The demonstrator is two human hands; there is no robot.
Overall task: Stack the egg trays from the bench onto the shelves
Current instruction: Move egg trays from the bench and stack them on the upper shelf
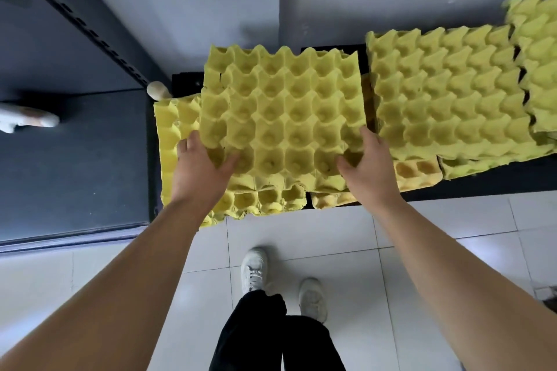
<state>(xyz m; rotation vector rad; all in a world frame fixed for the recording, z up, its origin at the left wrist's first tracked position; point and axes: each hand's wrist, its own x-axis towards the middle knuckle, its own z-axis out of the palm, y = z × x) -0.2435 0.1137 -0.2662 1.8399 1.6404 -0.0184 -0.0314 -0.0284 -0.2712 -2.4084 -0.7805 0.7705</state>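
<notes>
yellow egg trays, white shoes

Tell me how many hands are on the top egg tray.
2. The left hand grips the near-left corner of the top egg tray; the right hand grips its near-right corner. No other hand shows.

yellow egg tray lifted, level, over more trays on bench.

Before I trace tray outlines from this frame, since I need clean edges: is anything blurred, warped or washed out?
Head view: the top egg tray, gripped by the left hand and right hand, is sharp and evenly lit; head view: wide-angle distortion bends the floor tiles and stretches the forearms; head view: the pale object at the left edge is soft.
</notes>
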